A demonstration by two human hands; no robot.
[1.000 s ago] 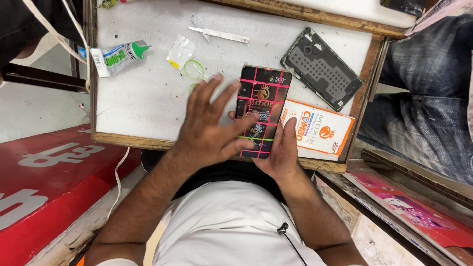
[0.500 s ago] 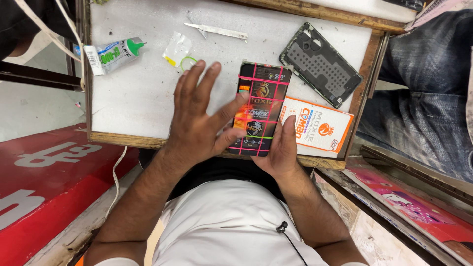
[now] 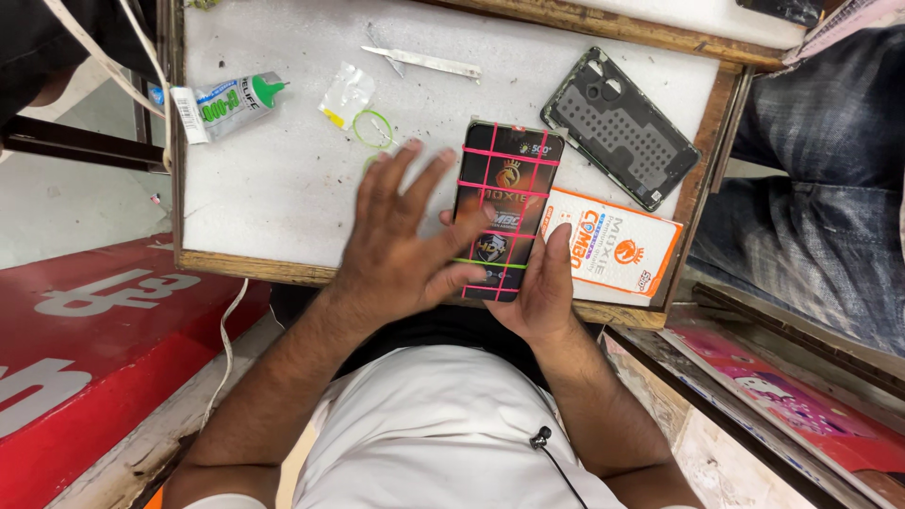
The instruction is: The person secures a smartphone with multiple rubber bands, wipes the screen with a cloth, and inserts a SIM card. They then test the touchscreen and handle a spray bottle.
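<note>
Black phone (image 3: 504, 212) lies flat on the white desk (image 3: 283, 179), bound with pink rubber bands crossing its face lengthwise and across; one greenish band runs across near its lower end. It sits near the desk's front edge, slightly right of centre.

Left hand (image 3: 401, 250): palm down, fingers (image 3: 429, 184) spread apart, laid over the phone's left edge and the desk beside it. Thumb tip rests on the phone's face. Not clamped on anything.

Right hand (image 3: 545, 287): cups the phone's lower right corner, thumb up along its right edge, the other fingers tucked beneath or behind and hidden from view. Looks a loose hold, not a tight one.

Around it:
- Orange and white box (image 3: 613, 247), flat, touching the phone's right side.
- Grey phone back cover (image 3: 622, 127), inner side up, tilted, up and right of the phone.
- Metal tweezers (image 3: 424, 61) near the desk's far edge.
- Glue tube with green cap (image 3: 226, 102) at far left.
- Small clear plastic bag (image 3: 345, 94) and a loose green rubber band (image 3: 374, 129), just beyond the left hand's fingertips.
- Another person's leg in blue jeans (image 3: 820, 179) at right, off the desk.
</note>
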